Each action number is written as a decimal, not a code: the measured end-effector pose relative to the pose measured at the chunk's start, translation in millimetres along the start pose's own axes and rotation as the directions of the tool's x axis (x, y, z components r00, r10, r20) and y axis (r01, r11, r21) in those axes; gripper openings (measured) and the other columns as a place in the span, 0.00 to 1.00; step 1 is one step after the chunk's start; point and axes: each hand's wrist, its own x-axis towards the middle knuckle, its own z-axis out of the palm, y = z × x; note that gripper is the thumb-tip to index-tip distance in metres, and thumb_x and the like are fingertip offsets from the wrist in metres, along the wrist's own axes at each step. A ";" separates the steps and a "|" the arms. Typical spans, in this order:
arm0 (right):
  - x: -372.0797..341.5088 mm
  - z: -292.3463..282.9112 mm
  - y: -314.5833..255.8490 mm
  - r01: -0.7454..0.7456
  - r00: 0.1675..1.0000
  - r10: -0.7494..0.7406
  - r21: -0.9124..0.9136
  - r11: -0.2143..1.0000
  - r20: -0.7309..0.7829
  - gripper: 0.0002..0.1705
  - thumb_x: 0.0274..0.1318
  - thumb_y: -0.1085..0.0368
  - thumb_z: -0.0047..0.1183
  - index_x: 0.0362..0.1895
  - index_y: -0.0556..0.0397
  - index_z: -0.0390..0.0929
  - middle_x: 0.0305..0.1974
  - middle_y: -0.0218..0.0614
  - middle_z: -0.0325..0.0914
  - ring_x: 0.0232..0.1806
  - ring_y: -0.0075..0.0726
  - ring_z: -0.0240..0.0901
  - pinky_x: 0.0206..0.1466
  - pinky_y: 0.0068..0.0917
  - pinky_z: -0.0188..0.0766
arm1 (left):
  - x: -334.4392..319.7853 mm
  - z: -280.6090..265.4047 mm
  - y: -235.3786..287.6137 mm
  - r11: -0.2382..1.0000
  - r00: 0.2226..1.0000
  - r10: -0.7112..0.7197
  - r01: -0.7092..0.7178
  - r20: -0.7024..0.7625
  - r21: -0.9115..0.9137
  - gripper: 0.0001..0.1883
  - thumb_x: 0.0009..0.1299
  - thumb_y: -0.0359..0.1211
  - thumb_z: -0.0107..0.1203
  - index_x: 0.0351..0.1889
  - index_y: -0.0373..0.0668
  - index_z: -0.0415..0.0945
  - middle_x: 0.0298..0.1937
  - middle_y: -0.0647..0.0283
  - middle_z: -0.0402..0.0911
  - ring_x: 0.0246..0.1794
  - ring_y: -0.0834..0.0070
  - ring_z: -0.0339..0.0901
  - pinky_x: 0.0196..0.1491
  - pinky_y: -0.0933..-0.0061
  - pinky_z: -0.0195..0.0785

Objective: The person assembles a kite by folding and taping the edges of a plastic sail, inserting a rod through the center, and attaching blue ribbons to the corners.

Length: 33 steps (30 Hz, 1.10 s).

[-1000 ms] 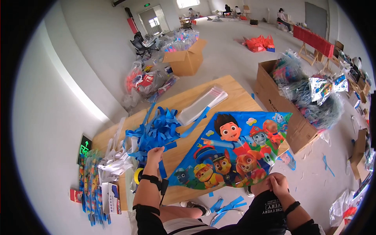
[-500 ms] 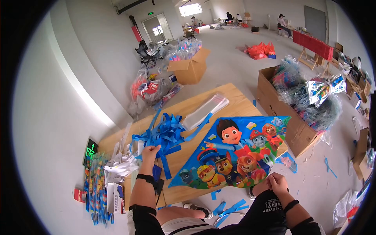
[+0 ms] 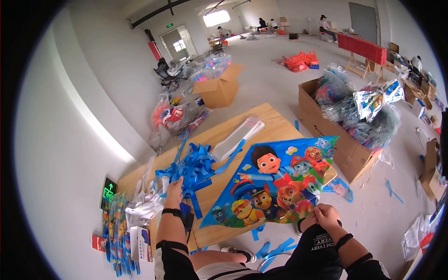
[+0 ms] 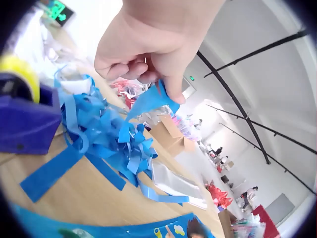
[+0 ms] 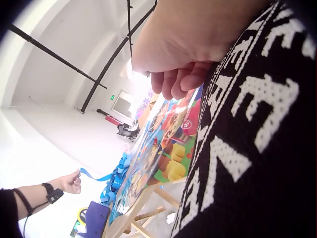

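Observation:
My left hand (image 3: 174,192) is raised over a heap of blue ribbon strips (image 3: 193,163) on the wooden table. Its thumb and forefinger pinch one blue strip (image 4: 148,103), which trails down toward the heap in the left wrist view. A shiny, kite-shaped printed sheet (image 3: 261,198) with cartoon figures lies across the table's near right part, overhanging its edge. My right hand (image 3: 328,217) pinches this sheet at its lower right edge, above my knee. In the right wrist view its fingers (image 5: 171,87) are curled, with the thumb hidden.
On the wooden table (image 3: 219,233) lie clear plastic sleeves (image 3: 240,135), white strips (image 3: 144,203) and a dark blue tape dispenser (image 4: 25,121). A large carton (image 3: 326,130) full of wrapped goods stands right of the table. Another carton (image 3: 219,91) stands beyond it. Blue scraps (image 3: 275,247) litter the floor.
The head view has shifted a little. My left hand has drawn slightly left and nearer to me by the ribbon heap. My right hand keeps hold of the sheet's edge.

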 end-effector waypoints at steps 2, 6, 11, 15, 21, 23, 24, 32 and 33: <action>-1.2 -1.7 -1.1 0.002 1.000 -0.002 0.028 1.000 0.003 0.14 0.74 0.67 0.49 0.35 0.61 0.81 0.24 0.31 0.80 0.20 0.20 0.73 0.23 0.20 0.68 | 11.9 19.6 -27.2 0.933 0.997 -0.066 0.072 0.029 -0.353 0.23 0.60 0.55 0.75 0.30 0.48 0.80 0.18 0.74 0.61 0.16 0.79 0.54 0.24 0.72 0.51; 1.2 -4.3 7.9 0.008 1.000 -0.008 0.072 0.997 0.004 0.14 0.74 0.67 0.48 0.36 0.62 0.82 0.24 0.32 0.80 0.20 0.19 0.73 0.23 0.19 0.67 | -0.2 39.4 -40.9 0.942 0.987 -0.162 0.155 0.001 -0.299 0.22 0.59 0.52 0.76 0.28 0.45 0.81 0.18 0.69 0.69 0.18 0.74 0.65 0.24 0.67 0.59; 7.7 -4.4 15.1 0.032 0.999 -0.033 0.107 0.994 0.003 0.15 0.75 0.67 0.47 0.36 0.62 0.81 0.24 0.32 0.80 0.19 0.19 0.73 0.22 0.19 0.67 | -23.7 35.8 -28.6 0.505 0.870 0.429 -0.454 0.243 0.733 0.22 0.56 0.47 0.76 0.26 0.38 0.82 0.25 0.52 0.83 0.29 0.58 0.83 0.36 0.62 0.74; 8.1 -4.5 8.5 0.011 1.000 -0.012 0.098 0.995 0.002 0.16 0.75 0.66 0.46 0.34 0.60 0.81 0.24 0.30 0.80 0.19 0.19 0.73 0.23 0.20 0.68 | -3.3 18.4 -19.7 0.533 0.903 0.241 -0.430 0.356 0.729 0.21 0.65 0.49 0.69 0.29 0.38 0.85 0.28 0.53 0.86 0.29 0.61 0.83 0.35 0.63 0.73; 8.8 -2.8 10.6 0.020 1.000 -0.020 0.092 0.996 -0.002 0.17 0.75 0.65 0.45 0.31 0.57 0.80 0.25 0.29 0.81 0.20 0.19 0.74 0.24 0.20 0.69 | -7.8 1.9 -3.8 0.904 0.912 -0.047 -0.135 0.407 0.406 0.20 0.72 0.49 0.64 0.36 0.38 0.87 0.28 0.65 0.85 0.24 0.76 0.73 0.31 0.69 0.67; 9.0 -2.9 9.1 0.006 1.000 -0.006 0.085 0.996 0.001 0.18 0.75 0.65 0.45 0.31 0.57 0.79 0.25 0.29 0.81 0.20 0.19 0.74 0.24 0.20 0.69 | -9.6 6.2 -13.8 0.954 0.835 -0.195 0.040 0.514 0.298 0.19 0.71 0.47 0.65 0.38 0.38 0.87 0.26 0.66 0.83 0.23 0.77 0.71 0.30 0.70 0.65; 9.1 -2.9 9.3 0.018 1.000 -0.019 0.079 0.997 0.006 0.18 0.75 0.65 0.45 0.31 0.57 0.80 0.25 0.29 0.81 0.19 0.19 0.74 0.24 0.20 0.69 | -11.9 10.0 -24.1 0.922 0.828 -0.133 -0.098 0.544 0.374 0.17 0.70 0.45 0.67 0.38 0.38 0.87 0.25 0.67 0.81 0.23 0.78 0.70 0.28 0.71 0.63; 8.8 0.7 7.9 0.008 0.999 -0.010 0.066 0.998 0.038 0.17 0.75 0.65 0.45 0.31 0.57 0.80 0.25 0.29 0.81 0.20 0.19 0.73 0.24 0.20 0.69 | -7.0 27.9 -51.6 0.945 0.968 -0.001 -0.081 0.250 0.316 0.15 0.67 0.44 0.69 0.35 0.41 0.87 0.27 0.68 0.81 0.24 0.81 0.68 0.22 0.73 0.56; 8.8 0.5 7.6 0.010 0.999 -0.012 0.063 0.998 0.039 0.17 0.75 0.65 0.45 0.31 0.57 0.81 0.25 0.29 0.81 0.20 0.19 0.73 0.24 0.20 0.69 | -3.2 24.2 -45.1 0.946 0.969 -0.001 -0.080 0.249 0.315 0.15 0.67 0.44 0.69 0.35 0.41 0.87 0.27 0.68 0.81 0.24 0.81 0.68 0.22 0.73 0.56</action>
